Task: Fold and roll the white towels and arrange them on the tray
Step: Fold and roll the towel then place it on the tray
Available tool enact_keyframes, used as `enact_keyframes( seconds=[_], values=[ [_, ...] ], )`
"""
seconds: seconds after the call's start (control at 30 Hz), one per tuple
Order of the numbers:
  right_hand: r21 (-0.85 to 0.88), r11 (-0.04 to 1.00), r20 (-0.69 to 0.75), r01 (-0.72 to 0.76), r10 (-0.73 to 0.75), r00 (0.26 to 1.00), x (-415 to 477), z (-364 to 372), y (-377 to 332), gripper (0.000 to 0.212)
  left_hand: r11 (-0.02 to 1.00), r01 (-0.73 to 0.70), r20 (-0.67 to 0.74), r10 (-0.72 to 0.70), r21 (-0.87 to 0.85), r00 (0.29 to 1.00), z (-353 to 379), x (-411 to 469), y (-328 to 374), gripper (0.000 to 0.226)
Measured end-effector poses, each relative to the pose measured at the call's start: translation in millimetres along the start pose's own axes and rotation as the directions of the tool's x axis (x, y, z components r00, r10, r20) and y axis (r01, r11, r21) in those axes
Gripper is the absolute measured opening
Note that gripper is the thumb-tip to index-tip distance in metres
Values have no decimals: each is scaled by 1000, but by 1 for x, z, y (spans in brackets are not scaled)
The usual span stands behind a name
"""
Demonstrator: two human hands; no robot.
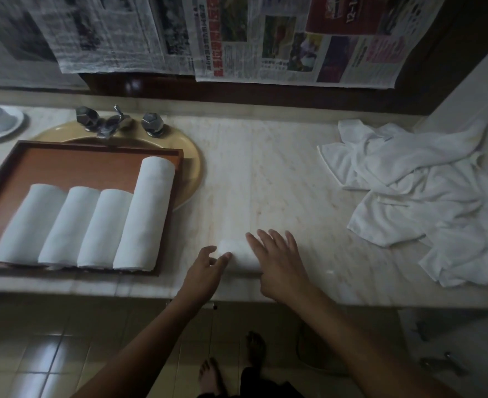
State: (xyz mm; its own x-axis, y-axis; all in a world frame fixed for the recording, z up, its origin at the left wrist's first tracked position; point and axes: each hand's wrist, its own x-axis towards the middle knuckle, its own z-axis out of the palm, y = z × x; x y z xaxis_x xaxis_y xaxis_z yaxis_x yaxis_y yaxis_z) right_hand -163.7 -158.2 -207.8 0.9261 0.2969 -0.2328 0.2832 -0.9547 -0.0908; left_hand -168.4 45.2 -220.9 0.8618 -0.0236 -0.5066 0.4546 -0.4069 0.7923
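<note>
**White roll (238, 255) at the front edge**

Terry roll lies on the counter (265, 168) near its front edge, just right of the tray (64, 159). Blur hides its long axis, though it seems to run along the edge. My right hand (280, 262) presses flat on it, fingers straight and spread. My left hand (205, 268), nearer the tray, touches its left end with loosely bent fingers.
</note>
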Motion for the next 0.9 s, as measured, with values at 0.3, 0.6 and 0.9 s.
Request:
enact_keyframes(
  seconds=[0.3,0.6,0.9],
  values=[
    [-37,995,208,94,-84,975,45,-26,22,89,909,245,89,-229,-337,969,-1,16,21,38],
    [206,977,264,62,-116,958,19,-29,20,92,846,212,129,-170,-489,977,6,6,38,49],
    [818,494,188,-295,255,949,2,-50,21,104,881,-103,-44,94,-461,995,-29,-5,53,41]
  ],
)
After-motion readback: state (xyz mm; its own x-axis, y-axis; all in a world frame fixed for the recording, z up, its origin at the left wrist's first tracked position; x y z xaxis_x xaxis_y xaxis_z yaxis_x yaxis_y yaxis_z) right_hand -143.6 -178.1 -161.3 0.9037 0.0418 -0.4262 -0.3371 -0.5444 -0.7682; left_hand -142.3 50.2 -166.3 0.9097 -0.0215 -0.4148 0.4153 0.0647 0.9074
